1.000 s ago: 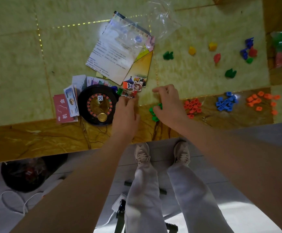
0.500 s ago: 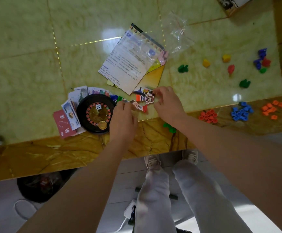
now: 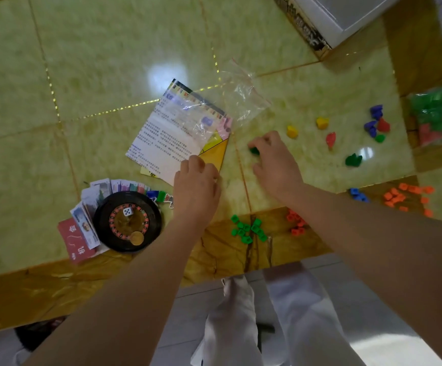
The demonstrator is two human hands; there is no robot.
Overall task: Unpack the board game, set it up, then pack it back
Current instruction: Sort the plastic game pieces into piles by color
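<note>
Nearest are the person's legs in white trousers, over a grey tiled floor [image 3: 373,326]. Above them runs the glossy brown-gold border of the tabletop [image 3: 56,283], which gives way to pale yellow-green marbling crossed by thin gold lines.

On the border lie green cubes [image 3: 249,229] and, just to their right, red cubes [image 3: 295,224]. Further right are blue cubes [image 3: 358,195] and orange cubes [image 3: 407,198]. To the left stands a black roulette wheel [image 3: 127,221] with a white die [image 3: 127,211] in it, and fanned cards [image 3: 93,207] are tucked around its far left side.

The left hand [image 3: 197,183] rests on the near corner of the printed rule sheet [image 3: 172,138], which lies over a yellow board [image 3: 214,154]. Its fingers are curled, and whether they grip anything cannot be told. The right hand [image 3: 275,159] has its fingers curled around a green pawn [image 3: 254,151] on the tabletop.

Beyond it are scattered yellow pawns [image 3: 292,131], a red pawn [image 3: 330,140] and a mixed pawn cluster [image 3: 377,122]. A clear plastic bag [image 3: 241,99] overlaps the sheet's far end. A bag of green and red pieces [image 3: 439,112] sits at the right edge, and the game box [image 3: 333,19] lies in the far right corner.
</note>
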